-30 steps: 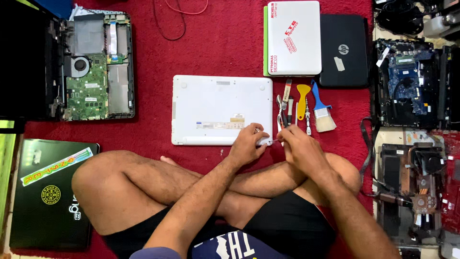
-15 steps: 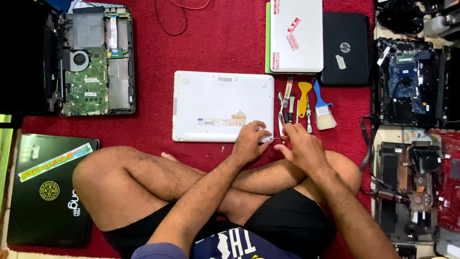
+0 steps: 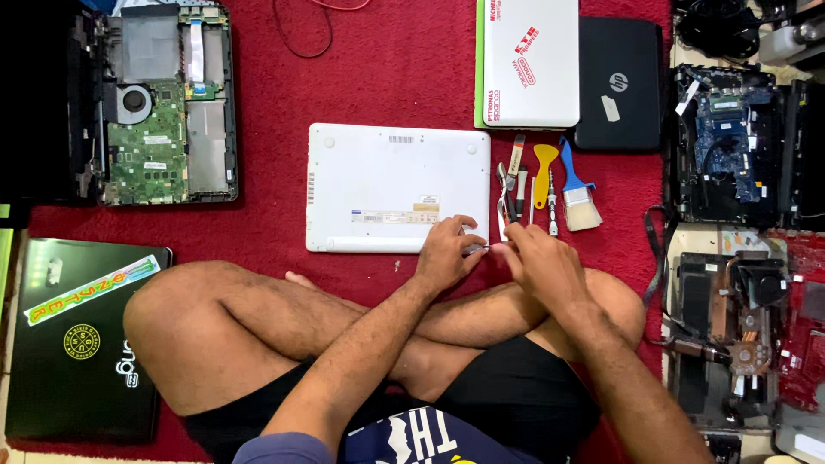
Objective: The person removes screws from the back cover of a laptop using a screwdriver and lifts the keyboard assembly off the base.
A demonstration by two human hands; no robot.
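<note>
I see both hands meeting at the near right corner of the white plastic laptop [image 3: 398,187], which lies upside down on the red carpet [image 3: 387,77] just beyond the crossed legs. My left hand [image 3: 448,253] rests on the laptop's near edge, fingers curled; my right hand [image 3: 541,262] sits just beside it, pinching a thin metal tool [image 3: 478,249] whose tip points at that corner. Whether the left hand also grips the tool I cannot tell.

A pale rectangular label with an orange patch [image 3: 400,212] sits on the laptop's base near the front edge. Just right of the laptop lies a row of hand tools [image 3: 516,185], a yellow plastic pry tool [image 3: 543,172] and a blue-handled brush [image 3: 577,187]. Farther back, a white closed laptop with red stickers [image 3: 530,60] lies beside a black one [image 3: 620,82]. At the near left, a black laptop [image 3: 82,344] carries a long slanted multicoloured sticker [image 3: 90,290] and a round yellow one [image 3: 82,340]. An opened chassis with a green circuit board [image 3: 159,107] lies at the far left.
</note>
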